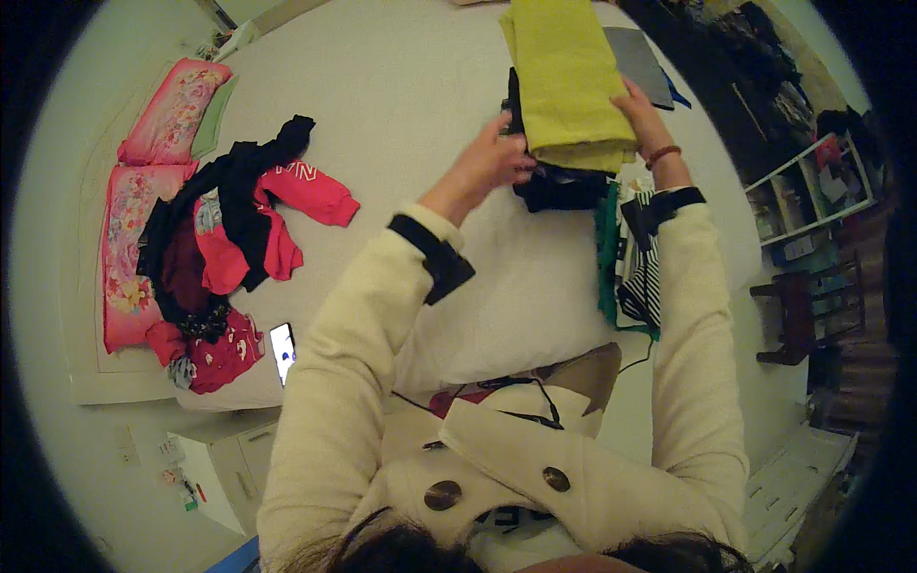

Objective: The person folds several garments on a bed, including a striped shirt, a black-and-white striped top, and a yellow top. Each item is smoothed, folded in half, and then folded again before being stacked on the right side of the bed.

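Note:
A folded yellow-green cloth (pixel 571 81) lies on top of a pile of dark folded clothes (pixel 564 191) on the bed's right side. My right hand (pixel 644 116) grips the right edge of this cloth, with some fingers hidden. At its near left corner is my left hand (pixel 489 162), fingers loosely bent and apart, next to the dark clothes and slightly blurred. Nearer to me, beside my right forearm, sit green, white and black-and-white striped folded clothes (pixel 642 277). Beyond my right hand lies a grey flat folded item (pixel 638 65).
On the bed's left lies a loose heap of black and red clothes (pixel 248 210), against pink floral pillows (pixel 134 248). A lit phone (pixel 283 353) rests near the bed's edge. A white cabinet (pixel 224 468) stands lower left; a wooden chair (pixel 798 310) and a white shelf rack (pixel 812 191) stand right.

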Motion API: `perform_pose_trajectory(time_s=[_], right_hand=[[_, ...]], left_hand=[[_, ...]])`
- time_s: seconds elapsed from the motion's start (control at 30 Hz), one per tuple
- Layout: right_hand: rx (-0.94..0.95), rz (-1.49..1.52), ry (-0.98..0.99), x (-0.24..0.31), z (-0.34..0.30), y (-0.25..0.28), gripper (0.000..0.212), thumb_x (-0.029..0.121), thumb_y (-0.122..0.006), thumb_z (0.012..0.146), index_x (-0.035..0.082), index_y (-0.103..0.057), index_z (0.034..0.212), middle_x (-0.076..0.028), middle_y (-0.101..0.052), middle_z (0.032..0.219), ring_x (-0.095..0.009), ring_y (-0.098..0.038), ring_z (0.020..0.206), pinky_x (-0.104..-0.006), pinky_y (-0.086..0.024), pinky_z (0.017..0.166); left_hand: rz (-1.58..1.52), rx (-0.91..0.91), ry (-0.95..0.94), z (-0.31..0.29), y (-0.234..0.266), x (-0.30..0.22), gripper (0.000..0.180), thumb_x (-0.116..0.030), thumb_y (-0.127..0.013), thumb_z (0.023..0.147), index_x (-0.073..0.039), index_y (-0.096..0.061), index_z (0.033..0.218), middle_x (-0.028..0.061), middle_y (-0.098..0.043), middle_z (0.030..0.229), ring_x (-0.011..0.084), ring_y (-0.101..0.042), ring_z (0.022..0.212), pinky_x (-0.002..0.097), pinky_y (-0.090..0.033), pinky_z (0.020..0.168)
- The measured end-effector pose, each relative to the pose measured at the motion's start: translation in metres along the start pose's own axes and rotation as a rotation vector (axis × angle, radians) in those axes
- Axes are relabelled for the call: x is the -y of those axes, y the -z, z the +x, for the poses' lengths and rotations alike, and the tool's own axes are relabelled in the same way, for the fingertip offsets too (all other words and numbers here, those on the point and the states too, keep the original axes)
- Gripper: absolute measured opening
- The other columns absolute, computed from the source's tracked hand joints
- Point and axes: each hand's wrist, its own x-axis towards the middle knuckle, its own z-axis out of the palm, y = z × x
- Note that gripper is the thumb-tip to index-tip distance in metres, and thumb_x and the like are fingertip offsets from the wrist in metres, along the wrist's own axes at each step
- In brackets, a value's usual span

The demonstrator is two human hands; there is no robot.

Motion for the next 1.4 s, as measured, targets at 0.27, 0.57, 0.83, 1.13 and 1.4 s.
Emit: perform_pose_trajectory(time_s=[0.27, 0.57, 0.83, 1.13, 1.4], right_hand=[[-0.181, -0.62, -0.069, -0.14, -0.006, -0.011, 0.055, 0.016, -0.051, 0.079, 0.012, -0.037, 0.133, -0.02, -0.048, 0.125, -0.033, -0.046, 0.115, -0.0366, -0.038, 0.094], [-0.121, -1.345, 0.314, -0.094, -0.006, -0.067, 0.055, 0.031, -0.055, 0.079, 0.025, -0.04, 0.131, -0.011, -0.028, 0.141, -0.033, -0.032, 0.126, -0.0455, -0.034, 0.098], [0.28, -1.504, 0.087, -0.063, -0.031, -0.158, 0.057, 0.039, -0.058, 0.076, 0.03, -0.041, 0.129, -0.003, -0.026, 0.143, -0.032, -0.024, 0.13, -0.0519, -0.026, 0.101], [0.272, -1.391, 0.367, -0.077, -0.056, -0.219, 0.066, 0.039, -0.065, 0.072, 0.012, -0.043, 0.128, -0.016, -0.032, 0.138, -0.034, -0.031, 0.126, -0.0458, -0.03, 0.1], [0.824, -1.417, -0.29, -0.111, -0.171, -0.352, 0.113, 0.039, -0.081, 0.054, 0.03, -0.008, 0.141, -0.015, 0.003, 0.147, -0.039, -0.005, 0.134, -0.0593, -0.032, 0.095]], left_hand=[[0.002, -0.161, 0.42, -0.053, 0.083, 0.117, 0.063, -0.015, -0.052, 0.084, -0.004, -0.021, 0.137, 0.008, -0.055, 0.098, 0.0182, -0.057, 0.082, 0.0298, -0.049, 0.068], [0.085, -0.341, 0.408, -0.112, 0.153, 0.13, 0.052, -0.016, -0.048, 0.085, -0.004, -0.029, 0.133, 0.0055, -0.059, 0.096, 0.014, -0.056, 0.08, 0.0287, -0.048, 0.07], [-0.003, -0.507, 0.335, -0.175, 0.23, 0.139, 0.056, -0.015, -0.049, 0.083, -0.005, -0.028, 0.134, 0.0063, -0.056, 0.087, 0.0139, -0.051, 0.073, 0.0308, -0.044, 0.062], [0.885, -1.221, 0.052, -0.226, 0.373, 0.141, 0.068, -0.019, -0.061, 0.074, -0.014, -0.031, 0.135, 0.0271, -0.039, 0.129, 0.0431, -0.039, 0.118, 0.0451, -0.033, 0.097], [1.565, -1.268, 0.153, -0.205, 0.442, 0.095, 0.048, -0.029, -0.064, 0.072, -0.025, -0.054, 0.119, 0.0153, -0.029, 0.139, 0.0386, -0.033, 0.122, 0.0543, -0.034, 0.093]])
